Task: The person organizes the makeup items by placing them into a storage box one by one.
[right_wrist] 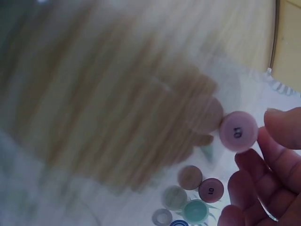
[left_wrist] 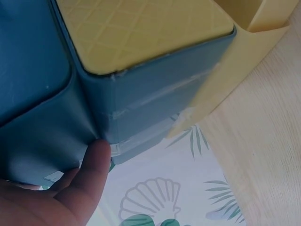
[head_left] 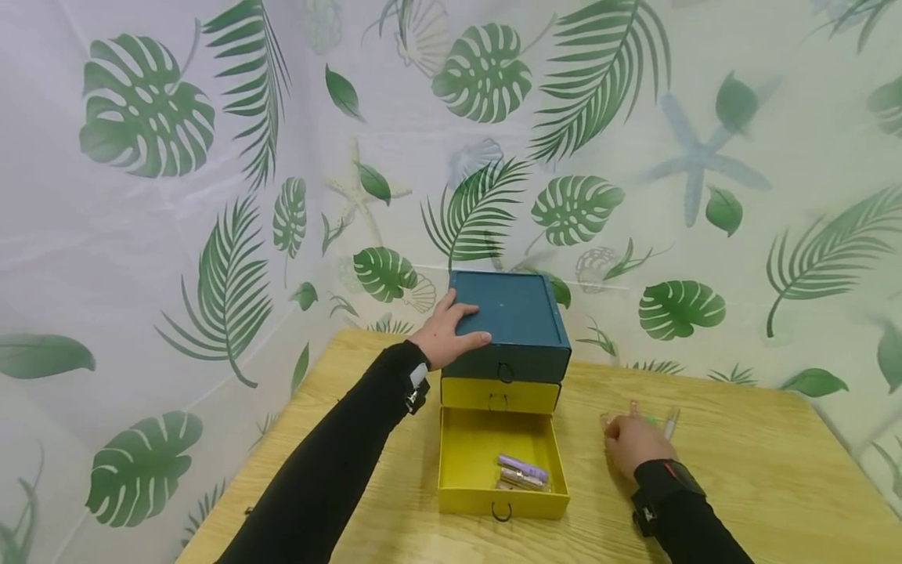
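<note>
A stacked drawer box [head_left: 510, 309], dark blue above and yellow below, stands mid-table. My left hand [head_left: 449, 331] rests on its upper left edge with fingers spread; in the left wrist view a fingertip [left_wrist: 98, 153] lies against the blue side. The bottom yellow drawer [head_left: 479, 439] is pulled out, with a purple tube [head_left: 523, 468] and clear, pinkish ones in it. My right hand [head_left: 637, 445] is low over the table on the right, beside small tubes. In the right wrist view its fingertips are right at a pink round tube end [right_wrist: 238, 132], the thumb [right_wrist: 282, 128] slightly apart.
Several other tube ends, including a green one [right_wrist: 195, 212], line up past my right fingers. A clear tube [head_left: 671, 424] is at the row's far end. The wooden table [head_left: 761, 470] meets a leaf-patterned cloth backdrop [head_left: 606, 141] behind and on the left.
</note>
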Available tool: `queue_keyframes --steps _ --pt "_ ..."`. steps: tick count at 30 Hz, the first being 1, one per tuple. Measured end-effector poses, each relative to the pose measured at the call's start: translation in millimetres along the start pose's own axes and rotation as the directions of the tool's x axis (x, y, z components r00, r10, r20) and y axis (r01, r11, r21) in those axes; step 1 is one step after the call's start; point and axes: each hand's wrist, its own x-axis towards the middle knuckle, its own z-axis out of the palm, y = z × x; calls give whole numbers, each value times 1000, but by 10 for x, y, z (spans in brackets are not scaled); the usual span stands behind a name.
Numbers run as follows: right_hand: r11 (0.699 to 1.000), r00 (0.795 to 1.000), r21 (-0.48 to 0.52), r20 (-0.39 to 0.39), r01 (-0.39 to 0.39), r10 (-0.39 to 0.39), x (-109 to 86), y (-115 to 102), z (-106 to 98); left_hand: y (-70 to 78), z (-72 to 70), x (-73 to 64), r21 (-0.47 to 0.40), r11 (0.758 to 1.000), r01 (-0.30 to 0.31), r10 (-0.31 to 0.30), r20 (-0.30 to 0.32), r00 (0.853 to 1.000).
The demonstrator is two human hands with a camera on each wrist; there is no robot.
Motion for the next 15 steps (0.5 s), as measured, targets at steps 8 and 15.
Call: queue_keyframes --steps 8,15 --pt "1000 999 -5 35 -3 3 -22 -75 92 -7 -4 6 3 1000 3 -3 -1 1000" --pt "1000 995 -19 96 11 -9 -63 -179 40 -14 -3 -2 6 1000 -5 5 -2 1000"
